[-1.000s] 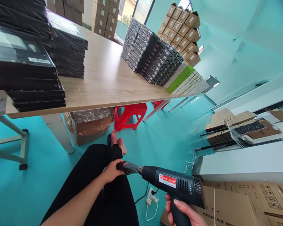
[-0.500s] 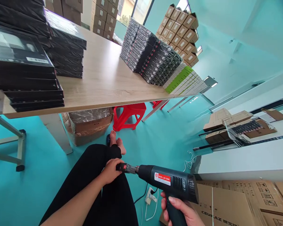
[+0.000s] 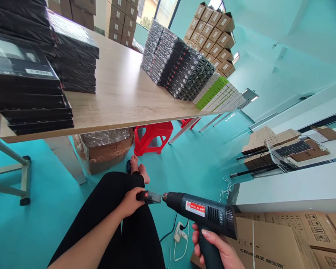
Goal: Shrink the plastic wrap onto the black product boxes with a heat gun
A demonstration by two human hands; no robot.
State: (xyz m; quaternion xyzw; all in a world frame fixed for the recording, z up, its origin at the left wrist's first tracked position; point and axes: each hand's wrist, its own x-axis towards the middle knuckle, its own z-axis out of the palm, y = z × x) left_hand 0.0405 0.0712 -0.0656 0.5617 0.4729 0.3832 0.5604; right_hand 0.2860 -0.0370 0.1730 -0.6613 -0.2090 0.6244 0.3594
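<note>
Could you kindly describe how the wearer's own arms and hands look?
The left hand and right hand are both ungloved. The left forearm is bare as far as it shows, with no sleeve, watch or bracelet visible. The right forearm is out of frame, so I cannot tell whether it is sleeved.

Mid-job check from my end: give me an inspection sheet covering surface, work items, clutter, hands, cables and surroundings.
Surface: wood-grain table bears stacked black boxes, wrapped small boxes and green-and-white boxes.
Work items: small black box; heat gun, nozzle pointed at the box's end.
Clutter: red stool and plastic-covered carton below the table.
Hands: left hand grips the small black box; right hand grips the heat gun's handle.
Cables: black cord by a white power strip; white cable on the floor.
Surroundings: stacked cartons behind the table.
</note>
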